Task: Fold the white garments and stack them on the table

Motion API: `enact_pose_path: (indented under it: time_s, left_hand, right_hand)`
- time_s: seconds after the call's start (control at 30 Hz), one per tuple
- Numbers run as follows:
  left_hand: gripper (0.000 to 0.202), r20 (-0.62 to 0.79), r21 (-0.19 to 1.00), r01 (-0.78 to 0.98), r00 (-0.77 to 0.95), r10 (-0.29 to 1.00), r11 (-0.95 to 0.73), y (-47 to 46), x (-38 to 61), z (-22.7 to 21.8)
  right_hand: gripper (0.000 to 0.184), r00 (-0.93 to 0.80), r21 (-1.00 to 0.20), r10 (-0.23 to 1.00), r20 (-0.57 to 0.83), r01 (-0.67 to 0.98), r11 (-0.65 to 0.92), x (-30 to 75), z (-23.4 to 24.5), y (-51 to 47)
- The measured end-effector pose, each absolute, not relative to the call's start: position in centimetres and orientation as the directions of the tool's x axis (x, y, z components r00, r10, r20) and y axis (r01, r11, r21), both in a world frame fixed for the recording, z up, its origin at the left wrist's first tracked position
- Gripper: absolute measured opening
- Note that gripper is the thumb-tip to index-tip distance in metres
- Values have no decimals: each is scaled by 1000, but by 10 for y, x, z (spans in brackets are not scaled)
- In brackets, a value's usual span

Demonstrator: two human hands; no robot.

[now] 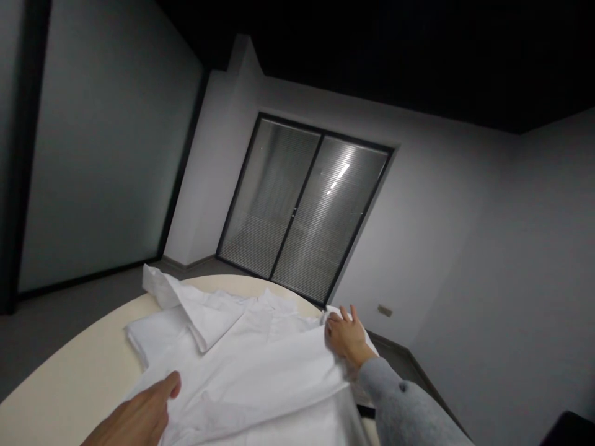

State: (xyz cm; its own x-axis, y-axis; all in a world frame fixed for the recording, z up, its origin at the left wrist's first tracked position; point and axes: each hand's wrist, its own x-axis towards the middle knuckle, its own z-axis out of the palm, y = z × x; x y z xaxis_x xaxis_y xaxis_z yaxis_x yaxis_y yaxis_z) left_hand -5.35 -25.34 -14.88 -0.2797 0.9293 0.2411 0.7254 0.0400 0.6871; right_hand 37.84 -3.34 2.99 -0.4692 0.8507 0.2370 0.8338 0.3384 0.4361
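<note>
A white collared shirt (pixel 242 359) lies spread over a pale round table (pixel 69 378), its collar pointing toward the far left. My right hand (pixel 346 334), in a grey sleeve, rests on the shirt's far right edge with fingers pinching the fabric there. My left hand (pixel 139 415) lies low at the near left, its thumb stretched out over the shirt's near part; its other fingers are mostly out of frame.
The table's curved edge runs along the left and far side. Beyond it is grey floor, white walls, and a dark-framed sliding glass door (pixel 302 217) with blinds. A dark object (pixel 569 430) sits at the bottom right corner.
</note>
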Motion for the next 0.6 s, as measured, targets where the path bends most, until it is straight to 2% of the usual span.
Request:
enact_pose_path:
  time_s: [0.2, 0.3, 0.37, 0.4, 0.47, 0.53, 0.6]
  left_hand:
    - [47, 257, 629, 777, -251, 933, 36, -269, -46, -110]
    - [49, 257, 584, 811, -241, 936, 48, -273, -40, -90]
    - [50, 289, 568, 822, -252, 924, 47, -272, -39, -87]
    - [50, 309, 567, 822, -260, 915, 42, -272, -39, -88]
    - [50, 362, 568, 823, -266, 893, 15, -273, -39, -90]
    - [47, 438, 546, 838, -268, 858, -17, -275, -40, -88]
    - [46, 518, 510, 860, -277, 809, -32, -275, -44, -78]
  right_hand:
    - [34, -436, 391, 863, 256, 863, 320, 363, 33, -44]
    - [43, -500, 378, 823, 270, 841, 387, 328, 30, -72]
    - [52, -578, 336, 775, 255, 805, 489, 296, 13, -108]
    - [55, -626, 293, 746, 228, 774, 561, 281, 0, -129]
    - [59, -746, 23, 655, 122, 662, 749, 254, -28, -170]
    - [63, -774, -165, 633, 37, 620, 767, 237, -51, -202]
    - [65, -767, -262, 641, 9, 617, 742, 232, -63, -219]
